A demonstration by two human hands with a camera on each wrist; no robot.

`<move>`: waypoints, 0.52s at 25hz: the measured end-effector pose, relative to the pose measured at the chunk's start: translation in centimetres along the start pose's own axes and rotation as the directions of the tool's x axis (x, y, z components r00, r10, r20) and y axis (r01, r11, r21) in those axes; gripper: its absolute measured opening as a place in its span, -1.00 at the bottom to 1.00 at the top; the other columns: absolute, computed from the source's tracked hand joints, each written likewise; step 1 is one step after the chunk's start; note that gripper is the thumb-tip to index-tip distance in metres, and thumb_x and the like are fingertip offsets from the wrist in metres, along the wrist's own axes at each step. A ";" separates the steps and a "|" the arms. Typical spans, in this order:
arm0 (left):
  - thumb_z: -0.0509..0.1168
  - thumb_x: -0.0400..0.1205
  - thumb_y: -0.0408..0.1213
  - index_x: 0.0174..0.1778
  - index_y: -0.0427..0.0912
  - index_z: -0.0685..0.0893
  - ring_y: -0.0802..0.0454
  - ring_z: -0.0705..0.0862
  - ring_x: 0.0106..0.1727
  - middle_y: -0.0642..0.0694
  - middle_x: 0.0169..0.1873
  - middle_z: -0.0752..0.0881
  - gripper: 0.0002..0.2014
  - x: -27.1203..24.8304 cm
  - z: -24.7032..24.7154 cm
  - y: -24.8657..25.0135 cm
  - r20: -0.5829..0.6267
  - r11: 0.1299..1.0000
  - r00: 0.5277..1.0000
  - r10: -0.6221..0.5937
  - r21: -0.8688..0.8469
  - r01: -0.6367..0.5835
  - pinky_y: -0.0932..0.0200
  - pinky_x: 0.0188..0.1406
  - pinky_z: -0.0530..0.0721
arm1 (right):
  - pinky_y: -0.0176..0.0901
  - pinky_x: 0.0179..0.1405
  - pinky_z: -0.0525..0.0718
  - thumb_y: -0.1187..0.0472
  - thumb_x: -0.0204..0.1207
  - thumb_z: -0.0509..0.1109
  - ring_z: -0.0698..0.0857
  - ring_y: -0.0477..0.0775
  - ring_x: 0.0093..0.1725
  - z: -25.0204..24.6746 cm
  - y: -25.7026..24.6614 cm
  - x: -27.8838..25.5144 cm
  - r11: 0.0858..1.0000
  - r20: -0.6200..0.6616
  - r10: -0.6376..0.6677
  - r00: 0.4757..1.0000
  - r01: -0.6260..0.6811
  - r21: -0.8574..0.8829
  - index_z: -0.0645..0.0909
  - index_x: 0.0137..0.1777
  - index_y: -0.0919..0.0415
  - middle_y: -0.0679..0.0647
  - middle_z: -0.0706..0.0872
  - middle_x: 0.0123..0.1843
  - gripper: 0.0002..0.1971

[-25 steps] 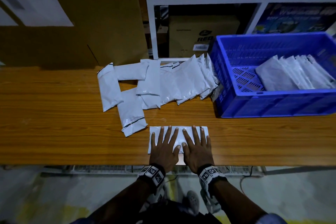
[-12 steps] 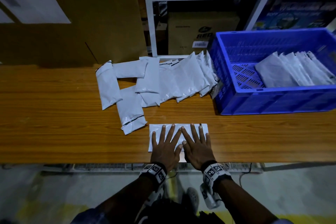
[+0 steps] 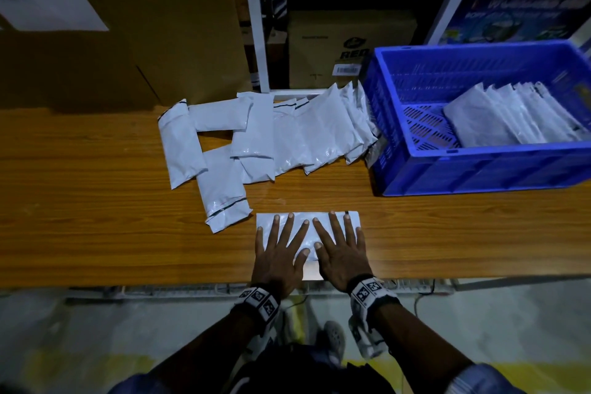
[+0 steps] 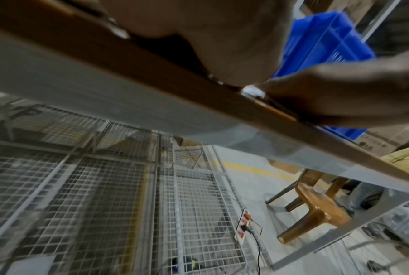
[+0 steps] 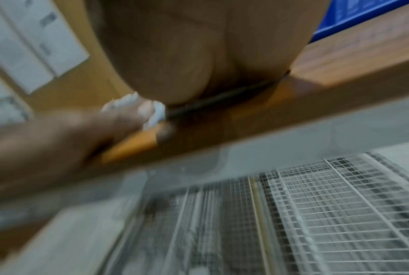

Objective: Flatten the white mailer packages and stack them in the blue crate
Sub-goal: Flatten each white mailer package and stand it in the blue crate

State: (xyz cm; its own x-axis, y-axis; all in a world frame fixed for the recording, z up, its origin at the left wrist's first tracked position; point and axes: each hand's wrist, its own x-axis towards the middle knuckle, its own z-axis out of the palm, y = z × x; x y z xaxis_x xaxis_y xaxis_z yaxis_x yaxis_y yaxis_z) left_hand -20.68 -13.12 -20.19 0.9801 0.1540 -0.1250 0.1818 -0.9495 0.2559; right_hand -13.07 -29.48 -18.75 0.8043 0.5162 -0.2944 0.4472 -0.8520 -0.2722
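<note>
Wood-grain table (image 3: 96, 217) runs side to side under everything I work on, with one blue crate (image 3: 479, 169) standing at its right, well apart from my hands. Inside the crate I count about five white mailers (image 3: 479, 118), fanned and leaning toward its right side; the overlaps keep me from an exact count. On the table, touching the crate's left wall, a loose pile of unflattened mailers (image 3: 287, 137) spreads to the left, roughly ten of them, again overlapping too much to count surely. One single mailer (image 3: 307, 224) lies by the near edge of the table, its long axis running left to right, flat against the wood. My left hand (image 3: 278, 253) and my right hand (image 3: 342, 249) rest side by side on it, palms down, fingers straight and spread, pointing away from me; the mailer sits directly beneath both palms, with its far edge showing just beyond my fingertips. Neither hand curls round anything.
</note>
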 end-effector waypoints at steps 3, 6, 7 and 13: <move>-0.14 0.80 0.16 0.73 0.31 -0.22 -0.03 -0.28 0.76 0.09 0.77 -0.20 -0.41 0.0 0.0 0.2 -0.004 1.000 1.000 -0.016 -0.012 0.016 -0.42 0.66 -0.13 | 0.26 0.64 -0.31 -0.21 0.70 -0.11 -0.43 0.14 0.69 -1.3 0.5 0.6 0.999 0.118 -0.032 0.992 0.030 0.023 -0.30 0.67 -0.34 -0.11 -0.48 0.69 -0.39; -0.12 0.78 0.18 0.74 0.30 -0.21 -0.06 -0.23 0.77 0.06 0.77 -0.16 -0.39 0.2 -0.1 0.3 0.024 1.000 0.999 -0.030 0.002 0.030 -0.44 0.65 -0.08 | 0.33 0.62 -0.21 -0.26 0.60 0.11 -0.36 0.28 0.70 -3.7 1.0 1.7 0.994 0.177 -0.076 0.981 0.089 -0.063 -0.19 0.69 -0.32 0.00 -0.38 0.74 -0.26; -0.12 0.78 0.19 0.74 0.29 -0.21 -0.06 -0.22 0.77 0.06 0.77 -0.16 -0.38 0.1 -0.1 0.3 0.038 1.000 0.999 -0.028 -0.001 0.028 -0.45 0.65 -0.08 | 0.34 0.63 -0.19 -0.25 0.59 0.18 -0.33 0.31 0.70 -4.4 1.0 2.1 0.988 0.202 -0.088 0.975 0.110 -0.105 -0.17 0.70 -0.29 0.03 -0.34 0.75 -0.22; -0.04 0.72 0.31 0.71 0.29 -0.34 -0.08 -0.31 0.76 0.05 0.76 -0.29 -0.25 0.7 -1.2 0.7 0.061 0.969 0.987 -0.148 -0.192 0.157 -0.27 0.67 -0.28 | 0.33 0.50 0.31 -0.22 0.26 0.60 0.38 0.35 0.49 -7.2 -0.9 4.6 0.947 0.183 -0.129 0.975 0.176 -0.267 0.13 0.65 -0.03 0.21 0.43 0.51 0.02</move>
State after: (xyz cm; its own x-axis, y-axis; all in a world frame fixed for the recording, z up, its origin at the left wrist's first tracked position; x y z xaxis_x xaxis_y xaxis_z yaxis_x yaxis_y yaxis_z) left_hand -19.82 -13.36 -18.95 0.9356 0.2763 -0.2196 0.3457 -0.8431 0.4120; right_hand -6.92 -26.99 -13.23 0.6544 0.6292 -0.4194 0.6697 -0.7398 -0.0651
